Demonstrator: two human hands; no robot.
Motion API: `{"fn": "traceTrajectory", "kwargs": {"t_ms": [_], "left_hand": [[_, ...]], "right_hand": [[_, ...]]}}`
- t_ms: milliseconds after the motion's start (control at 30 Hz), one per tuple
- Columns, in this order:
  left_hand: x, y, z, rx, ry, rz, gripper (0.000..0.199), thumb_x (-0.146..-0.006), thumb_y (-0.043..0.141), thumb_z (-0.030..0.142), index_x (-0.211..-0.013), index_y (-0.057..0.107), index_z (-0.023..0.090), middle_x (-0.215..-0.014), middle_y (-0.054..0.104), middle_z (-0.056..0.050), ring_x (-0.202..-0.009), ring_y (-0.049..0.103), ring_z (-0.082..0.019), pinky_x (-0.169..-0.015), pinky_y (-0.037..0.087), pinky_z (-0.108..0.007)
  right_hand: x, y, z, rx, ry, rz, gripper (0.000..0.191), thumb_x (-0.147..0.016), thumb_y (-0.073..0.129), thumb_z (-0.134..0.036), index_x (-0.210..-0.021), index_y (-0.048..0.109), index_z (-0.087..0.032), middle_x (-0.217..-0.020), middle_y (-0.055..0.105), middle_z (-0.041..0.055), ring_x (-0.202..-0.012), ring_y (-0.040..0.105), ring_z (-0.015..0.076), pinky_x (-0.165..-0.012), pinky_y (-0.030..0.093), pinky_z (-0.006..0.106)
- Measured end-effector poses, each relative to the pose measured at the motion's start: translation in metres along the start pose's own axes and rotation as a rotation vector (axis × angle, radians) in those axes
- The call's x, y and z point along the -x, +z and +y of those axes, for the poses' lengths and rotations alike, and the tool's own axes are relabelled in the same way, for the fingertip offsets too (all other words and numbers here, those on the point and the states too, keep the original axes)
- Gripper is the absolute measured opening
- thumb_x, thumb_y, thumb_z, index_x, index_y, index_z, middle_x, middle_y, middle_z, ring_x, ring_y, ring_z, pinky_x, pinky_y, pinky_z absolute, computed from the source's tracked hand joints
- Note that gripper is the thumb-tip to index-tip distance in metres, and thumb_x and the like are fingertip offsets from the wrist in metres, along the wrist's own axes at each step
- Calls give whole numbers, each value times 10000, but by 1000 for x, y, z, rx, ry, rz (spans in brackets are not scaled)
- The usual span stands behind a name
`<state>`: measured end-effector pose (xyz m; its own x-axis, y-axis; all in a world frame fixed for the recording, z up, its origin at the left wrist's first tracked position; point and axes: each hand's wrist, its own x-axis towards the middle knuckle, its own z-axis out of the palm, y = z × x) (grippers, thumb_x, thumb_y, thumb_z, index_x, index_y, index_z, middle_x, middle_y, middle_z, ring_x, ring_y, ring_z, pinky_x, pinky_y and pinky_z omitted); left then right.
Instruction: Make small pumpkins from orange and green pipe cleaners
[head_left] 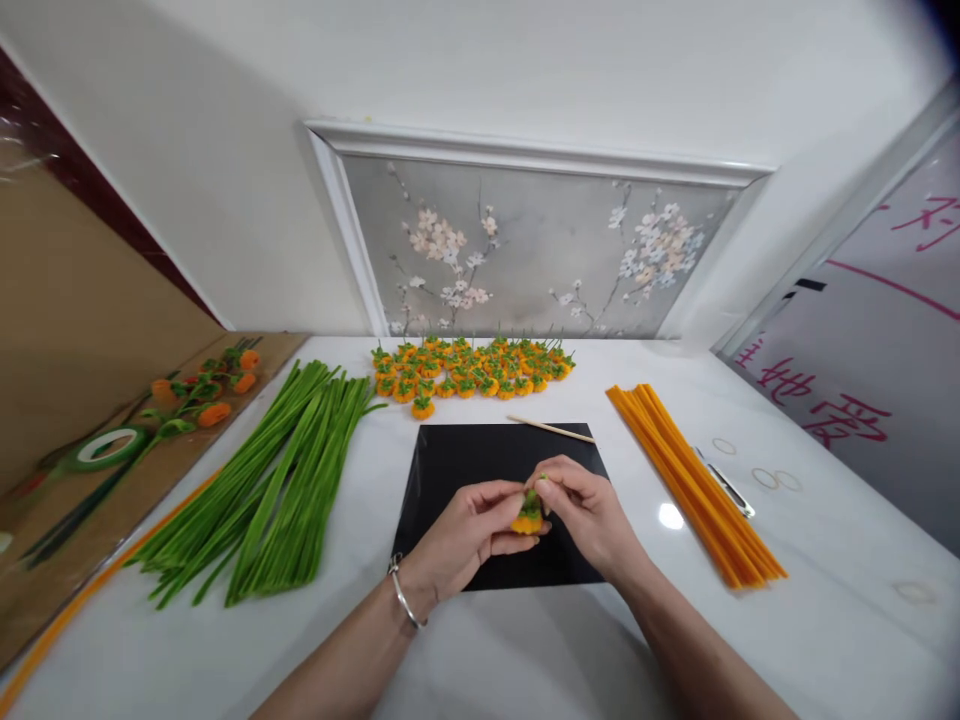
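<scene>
Between my two hands is a small orange pipe-cleaner fruit (pixel 527 524) with a green leafy top, held just above a black mat (pixel 450 460). My left hand (pixel 480 525), with a silver bangle at its wrist, grips the orange body between thumb and fingers. Thumb and index finger of my right hand (pixel 581 500) pinch the green top; its exact tip is partly covered by the fingers. Behind the mat, many similar orange fruits (pixel 466 385) with green tops and upright stems stand grouped. A thin wooden stick (pixel 551 429) lies across the mat's far edge.
Green pipe cleaners (pixel 292 500) lie in a pile on the left, orange ones (pixel 697 490) in a bundle on the right. A clip (pixel 731 490) and clear rings (pixel 765 478) sit beyond. Cardboard (pixel 259 385) at far left bears green tape (pixel 109 448) and orange flowers (pixel 214 414).
</scene>
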<state>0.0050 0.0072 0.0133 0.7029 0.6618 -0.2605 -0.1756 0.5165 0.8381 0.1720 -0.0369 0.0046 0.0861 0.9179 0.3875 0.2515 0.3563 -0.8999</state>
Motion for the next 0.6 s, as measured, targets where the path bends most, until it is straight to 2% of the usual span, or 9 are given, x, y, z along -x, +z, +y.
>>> {"fn": "traceTrajectory", "kwargs": {"t_ms": [67, 133, 233, 300, 467, 600], "left_hand": [[-1, -2, 1, 95, 43, 36, 359, -854, 622, 405, -1151, 605, 204, -1075, 666, -96, -870, 690, -210, -773, 560, -344], [-4, -5, 0, 161, 84, 137, 375, -888, 559, 438, -1201, 553, 231, -1133, 638, -95, -872, 687, -203, -764, 565, -353], [-9, -8, -5, 176, 111, 310, 273, -894, 570, 375, -1068, 589, 166, -1021, 657, -102, -872, 686, -208, -757, 565, -326], [-11, -9, -10, 141, 126, 341, 202, -888, 588, 321, -986, 602, 145, -949, 668, -94, -823, 685, -185, -764, 562, -314], [-12, -6, -19, 67, 115, 351, 152, -832, 663, 267, -870, 634, 122, -806, 656, -66, -686, 665, -143, -659, 559, -258], [-12, -6, -23, 84, 108, 343, 165, -832, 659, 276, -818, 637, 114, -754, 639, -54, -646, 654, -132, -625, 551, -246]], "right_hand": [[-4, -1, -5, 64, -3, 31, 201, -892, 543, -327, -819, 687, -207, -822, 636, 46, -763, 604, 164, -671, 505, 267], [-13, -1, -13, 150, -11, 47, 197, -891, 543, -323, -846, 698, -209, -810, 655, 40, -746, 608, 162, -659, 497, 257], [-42, 6, -23, 293, -20, 49, 217, -896, 523, -329, -876, 697, -201, -760, 681, 26, -682, 617, 155, -622, 483, 243], [-68, 18, -22, 367, -39, 39, 229, -891, 515, -326, -833, 693, -195, -705, 676, 12, -609, 611, 141, -597, 473, 232], [-127, 64, 9, 453, -54, -50, 214, -860, 523, -239, -706, 667, -204, -539, 616, -18, -537, 593, 138, -573, 432, 219], [-144, 90, 35, 516, -28, -98, 212, -837, 534, -206, -664, 655, -214, -514, 609, -20, -523, 593, 141, -560, 423, 213]]}}
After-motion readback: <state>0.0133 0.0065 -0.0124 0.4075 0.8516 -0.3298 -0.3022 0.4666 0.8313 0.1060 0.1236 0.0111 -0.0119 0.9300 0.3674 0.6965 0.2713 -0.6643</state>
